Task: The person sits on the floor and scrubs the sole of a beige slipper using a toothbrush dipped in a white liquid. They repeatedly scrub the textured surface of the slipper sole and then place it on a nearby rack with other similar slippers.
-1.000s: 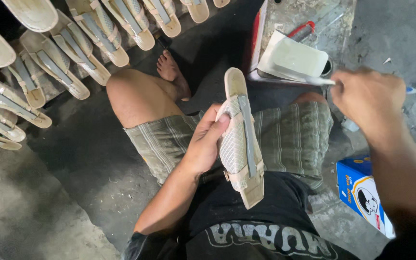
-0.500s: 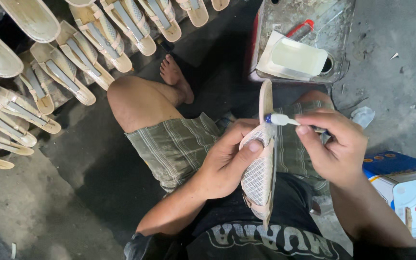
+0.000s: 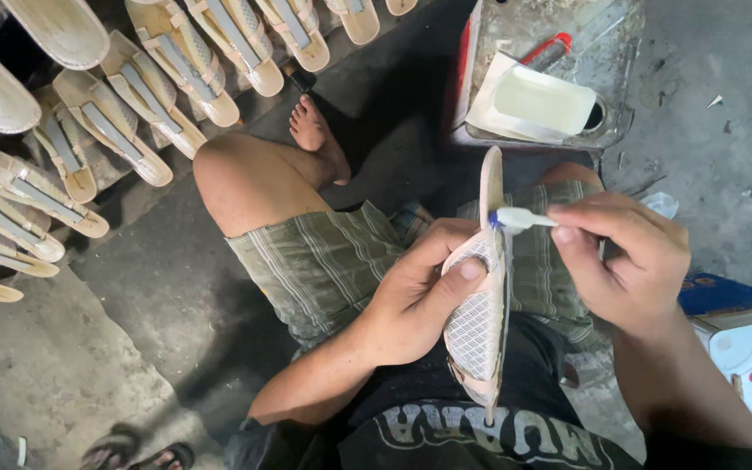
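Brush [image 3: 520, 218] moved to sandal [image 3: 480, 296] edge, right hand [image 3: 624, 261] pinching it, left hand [image 3: 415, 296] gripping sandal

Bare grey concrete floor [image 3: 63, 383] is spreading under the whole scene, lying stained and dusty left of the hands. Dim, uneven light is leaving the area beyond the hands in shadow.

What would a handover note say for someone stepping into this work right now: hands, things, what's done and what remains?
Left hand: grip around a sandal sole held on edge over the lap, thumb on its woven strap.
Right hand: pinching a small white brush, tip at the sole's upper edge.
Glue tin sits ahead by the knee.
Done: rows of finished sandals lie on the floor, upper left.
Left: brushing along this sole's edge appears just begun; coverage cannot be seen.
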